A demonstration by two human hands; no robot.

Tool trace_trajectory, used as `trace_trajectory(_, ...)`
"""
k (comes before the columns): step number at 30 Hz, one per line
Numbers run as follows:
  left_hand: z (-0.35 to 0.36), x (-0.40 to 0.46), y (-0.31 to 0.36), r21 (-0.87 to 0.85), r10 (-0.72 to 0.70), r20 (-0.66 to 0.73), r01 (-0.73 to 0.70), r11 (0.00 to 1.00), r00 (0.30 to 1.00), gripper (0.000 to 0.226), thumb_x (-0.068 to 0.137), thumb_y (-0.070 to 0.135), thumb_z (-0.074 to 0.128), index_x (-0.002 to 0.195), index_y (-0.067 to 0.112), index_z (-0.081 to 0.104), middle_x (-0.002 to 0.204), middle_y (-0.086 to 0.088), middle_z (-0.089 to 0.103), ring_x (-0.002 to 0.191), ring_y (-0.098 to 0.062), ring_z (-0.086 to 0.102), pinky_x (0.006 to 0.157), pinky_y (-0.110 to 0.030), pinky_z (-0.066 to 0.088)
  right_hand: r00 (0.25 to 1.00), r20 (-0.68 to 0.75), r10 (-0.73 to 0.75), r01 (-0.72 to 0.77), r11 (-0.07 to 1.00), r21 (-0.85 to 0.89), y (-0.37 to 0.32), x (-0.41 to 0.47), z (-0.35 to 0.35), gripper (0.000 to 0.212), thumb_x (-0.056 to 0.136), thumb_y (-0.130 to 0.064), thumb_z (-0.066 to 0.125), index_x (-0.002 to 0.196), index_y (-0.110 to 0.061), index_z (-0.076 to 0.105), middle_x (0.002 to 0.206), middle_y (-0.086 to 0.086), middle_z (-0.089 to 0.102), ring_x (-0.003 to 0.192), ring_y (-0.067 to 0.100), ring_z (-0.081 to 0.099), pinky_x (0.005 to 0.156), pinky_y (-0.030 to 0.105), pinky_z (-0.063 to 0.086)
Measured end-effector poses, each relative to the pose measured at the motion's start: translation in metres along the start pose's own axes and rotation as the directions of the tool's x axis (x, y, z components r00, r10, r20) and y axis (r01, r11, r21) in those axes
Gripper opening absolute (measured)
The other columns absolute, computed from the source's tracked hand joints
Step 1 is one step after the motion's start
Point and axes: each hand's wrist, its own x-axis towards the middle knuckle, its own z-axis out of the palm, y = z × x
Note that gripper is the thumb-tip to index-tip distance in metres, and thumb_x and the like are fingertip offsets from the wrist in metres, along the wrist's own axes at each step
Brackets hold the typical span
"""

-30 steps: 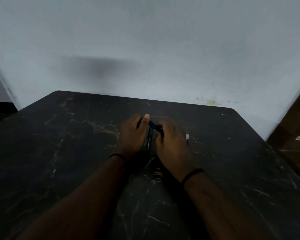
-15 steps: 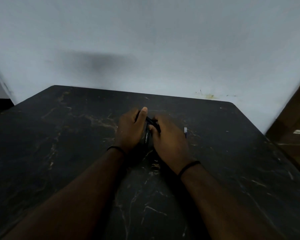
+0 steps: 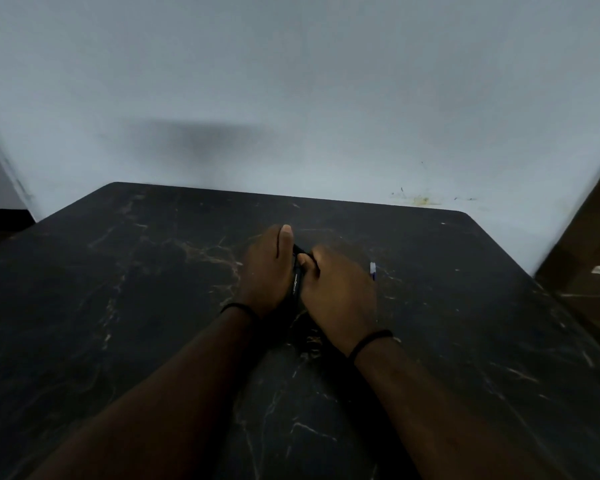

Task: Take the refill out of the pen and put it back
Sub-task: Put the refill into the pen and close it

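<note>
A dark pen point(image 3: 296, 279) with small print on its barrel shows in the gap between my two hands, over the middle of the black table point(image 3: 118, 306). My left hand point(image 3: 269, 271) grips it from the left with the thumb raised. From the right, my right hand point(image 3: 336, 292) closes on it, thumb and fingers pinching a dark end piece point(image 3: 302, 251) at the top. Behind my right hand a thin white and blue piece point(image 3: 372, 270) sticks out; whether that hand holds it or it lies on the table is hidden. The dim light hides any separate parts.
The table has black marble-like veining and stands against a pale wall point(image 3: 291, 98). A brown wooden surface point(image 3: 589, 265) lies past the table's right edge. Dark wristbands sit on both my wrists.
My hands have stayed pressed together on the pen. My right thumb and fingers have shifted slightly at its top end.
</note>
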Motion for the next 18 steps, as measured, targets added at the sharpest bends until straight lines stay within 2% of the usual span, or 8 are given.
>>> trace_trajectory(2,-0.001,-0.001,0.002,-0.002,-0.008,0.007,0.008,1.000,1.000,0.041,0.106,0.026,0.034,0.067,0.019,0.041,0.066,0.000,0.046,0.060,-0.014,0.042,0.058,-0.032,0.033,1.000,0.014,0.009,-0.009,1.000,-0.006,-0.001,0.000,-0.001,0.039,0.100,-0.045,0.039,0.065,-0.030,0.032,0.061,-0.009,0.040,0.054,0.006,0.041,0.048,0.027,0.024)
trace_trajectory(5,-0.002,-0.002,0.004,-0.041,-0.021,0.025,0.022,0.999,0.999,0.041,0.106,0.025,0.034,0.067,0.015,0.043,0.066,-0.003,0.046,0.060,-0.014,0.042,0.058,-0.031,0.034,0.999,0.022,0.034,-0.033,0.999,-0.025,-0.003,0.000,-0.002,0.042,0.100,-0.049,0.036,0.064,-0.028,0.032,0.061,-0.009,0.041,0.053,0.005,0.040,0.046,0.025,0.021)
trace_trajectory(8,-0.004,-0.002,0.005,-0.058,-0.035,0.023,0.036,0.998,0.999,0.040,0.106,0.024,0.035,0.069,0.012,0.045,0.068,-0.006,0.047,0.061,-0.016,0.042,0.060,-0.035,0.035,0.999,0.015,0.049,-0.049,0.999,-0.003,-0.003,0.001,-0.002,0.045,0.099,-0.053,0.036,0.062,-0.029,0.034,0.059,-0.009,0.042,0.051,0.004,0.042,0.046,0.023,0.023)
trace_trajectory(11,-0.009,0.000,0.008,-0.065,-0.023,0.015,0.024,0.998,1.000,0.040,0.106,0.023,0.035,0.072,0.007,0.048,0.071,-0.011,0.048,0.065,-0.020,0.044,0.064,-0.046,0.040,0.997,0.044,0.061,-0.062,0.998,0.019,-0.002,0.002,-0.004,0.049,0.099,-0.060,0.034,0.062,-0.028,0.036,0.059,-0.008,0.044,0.052,0.006,0.044,0.047,0.025,0.028)
trace_trajectory(13,-0.012,0.002,0.006,-0.074,-0.009,0.030,0.012,0.997,1.000,0.039,0.106,0.023,0.036,0.072,0.010,0.047,0.071,-0.010,0.047,0.066,-0.022,0.043,0.067,-0.050,0.042,0.997,0.048,0.061,-0.061,0.998,0.000,-0.001,0.000,-0.005,0.050,0.098,-0.063,0.033,0.062,-0.028,0.035,0.059,-0.008,0.044,0.053,0.006,0.044,0.048,0.026,0.028)
trace_trajectory(16,-0.019,0.010,-0.004,-0.080,-0.036,-0.035,0.033,0.996,0.999,0.038,0.107,0.028,0.035,0.077,0.010,0.050,0.073,-0.008,0.048,0.069,-0.023,0.047,0.068,-0.047,0.043,0.997,0.019,0.077,-0.076,0.996,-0.054,0.002,-0.002,-0.007,0.049,0.097,-0.063,0.033,0.067,-0.026,0.040,0.060,-0.008,0.046,0.053,0.006,0.043,0.048,0.027,0.026)
trace_trajectory(18,-0.027,0.018,-0.016,0.019,-0.076,-0.079,0.078,0.997,0.994,0.042,0.106,0.037,0.035,0.079,0.011,0.054,0.072,-0.005,0.051,0.069,-0.023,0.051,0.065,-0.040,0.043,0.996,0.011,0.089,-0.088,0.993,-0.079,0.005,0.000,-0.008,0.046,0.098,-0.061,0.034,0.074,-0.025,0.047,0.064,-0.008,0.046,0.059,0.013,0.044,0.054,0.030,0.029)
